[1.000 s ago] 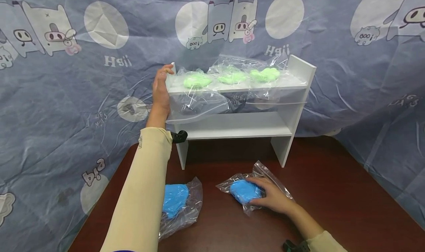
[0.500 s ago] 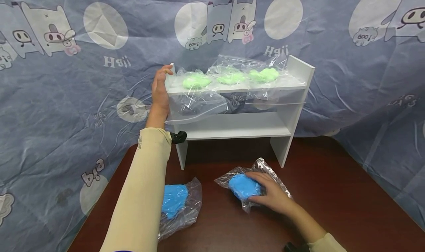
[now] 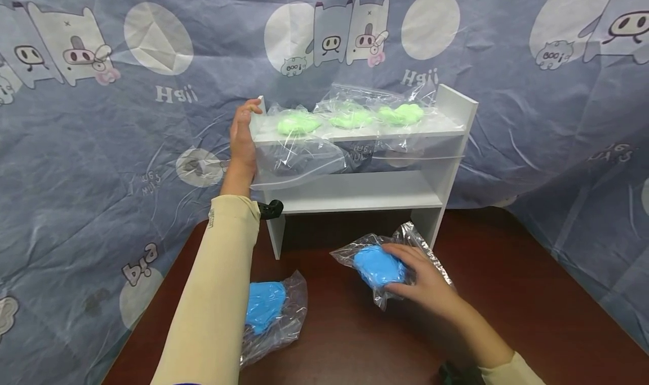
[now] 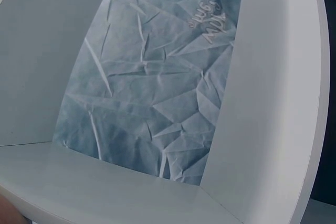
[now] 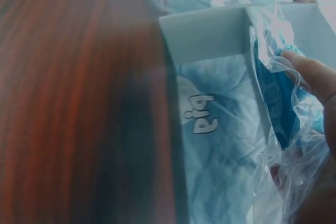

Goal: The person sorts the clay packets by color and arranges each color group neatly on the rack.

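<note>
My right hand (image 3: 423, 275) grips a clear plastic bag (image 3: 350, 253) around a soft blue lump (image 3: 377, 265), above the table in front of the shelf. In the right wrist view the thumb presses on the bagged lump (image 5: 286, 95). My left hand (image 3: 244, 134) holds the upper left side panel of a white two-tier shelf (image 3: 360, 190), fingers bent over its edge. A second bagged blue lump (image 3: 266, 305) lies on the table beside the left forearm, partly hidden by it. On the top tier sit three light green lumps (image 3: 299, 123) in clear zip bags.
Bag ends (image 3: 304, 165) hang over the front of the top tier. The lower tier (image 3: 362, 192) is white board between side panels. The dark red-brown table (image 3: 507, 300) extends to the right. A grey-blue printed cloth (image 3: 167, 120) hangs behind and at both sides.
My right hand has raised the bagged blue lump from the table and moved it towards the shelf. The left hand keeps its place on the shelf's side panel.
</note>
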Tool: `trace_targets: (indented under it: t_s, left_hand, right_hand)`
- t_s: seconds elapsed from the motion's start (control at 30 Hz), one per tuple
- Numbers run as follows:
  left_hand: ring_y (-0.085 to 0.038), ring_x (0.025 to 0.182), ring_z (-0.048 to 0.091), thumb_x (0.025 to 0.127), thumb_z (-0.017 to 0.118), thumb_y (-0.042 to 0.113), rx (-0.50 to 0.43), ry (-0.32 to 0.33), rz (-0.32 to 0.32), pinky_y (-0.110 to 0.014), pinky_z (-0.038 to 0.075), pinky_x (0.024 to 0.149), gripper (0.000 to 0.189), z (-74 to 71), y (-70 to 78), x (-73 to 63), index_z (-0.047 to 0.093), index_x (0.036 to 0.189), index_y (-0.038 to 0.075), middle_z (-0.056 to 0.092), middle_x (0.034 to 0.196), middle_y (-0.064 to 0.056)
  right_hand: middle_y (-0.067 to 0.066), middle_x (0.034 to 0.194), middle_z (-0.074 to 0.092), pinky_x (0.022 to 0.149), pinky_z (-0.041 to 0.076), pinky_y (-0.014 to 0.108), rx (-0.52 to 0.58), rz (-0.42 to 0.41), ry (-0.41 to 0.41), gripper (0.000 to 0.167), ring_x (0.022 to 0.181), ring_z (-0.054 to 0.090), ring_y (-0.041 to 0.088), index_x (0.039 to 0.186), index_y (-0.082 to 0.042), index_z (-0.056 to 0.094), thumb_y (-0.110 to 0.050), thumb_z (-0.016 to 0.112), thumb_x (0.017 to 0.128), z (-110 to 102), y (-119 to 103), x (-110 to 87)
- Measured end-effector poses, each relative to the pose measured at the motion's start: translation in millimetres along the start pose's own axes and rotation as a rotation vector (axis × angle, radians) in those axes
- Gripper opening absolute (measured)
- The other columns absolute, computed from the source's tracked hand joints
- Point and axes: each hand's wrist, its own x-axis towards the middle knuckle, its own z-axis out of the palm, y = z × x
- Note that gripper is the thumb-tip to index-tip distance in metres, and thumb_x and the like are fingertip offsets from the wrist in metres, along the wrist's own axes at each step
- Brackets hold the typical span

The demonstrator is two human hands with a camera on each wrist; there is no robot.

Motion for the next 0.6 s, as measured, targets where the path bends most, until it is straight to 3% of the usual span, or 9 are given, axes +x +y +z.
trace_targets:
  t_s: [0.13, 0.33, 0.6]
  left_hand:
    - [-0.018, 0.145, 0.035, 0.089, 0.039, 0.046, -0.004, 0.007, 0.004, -0.032, 0.017, 0.118, 0.037, -0.3, 1.8, -1.1, 0.057, 0.096, 0.014, 0.053, 0.146, -0.009]
    - [-0.018, 0.144, 0.035, 0.089, 0.039, 0.046, 0.003, 0.008, 0.006, -0.031, 0.015, 0.117, 0.048, 0.8, 3.6, -0.4, 0.054, 0.102, 0.002, 0.053, 0.146, -0.009]
    - [-0.019, 0.145, 0.034, 0.088, 0.039, 0.049, 0.011, 0.002, 0.003, -0.034, 0.013, 0.117, 0.046, 0.8, 3.2, -0.9, 0.054, 0.100, 0.007, 0.052, 0.146, -0.008]
  right_hand:
    - [0.008, 0.141, 0.058, 0.102, 0.033, 0.012, 0.003, -0.011, 0.030, 0.075, 0.127, 0.048, 0.021, 0.139, -0.012, 0.057, -0.017, 0.089, 0.071, -10, -7, 4.9]
    - [0.011, 0.140, 0.058, 0.101, 0.031, 0.014, -0.020, -0.046, 0.111, 0.077, 0.122, 0.047, 0.018, 0.139, -0.010, 0.057, -0.010, 0.089, 0.069, -26, -18, 15.6]
    - [0.014, 0.140, 0.057, 0.101, 0.029, 0.016, -0.047, -0.067, 0.170, 0.076, 0.122, 0.047, 0.026, 0.138, -0.007, 0.057, -0.006, 0.088, 0.068, -41, -19, 31.1]
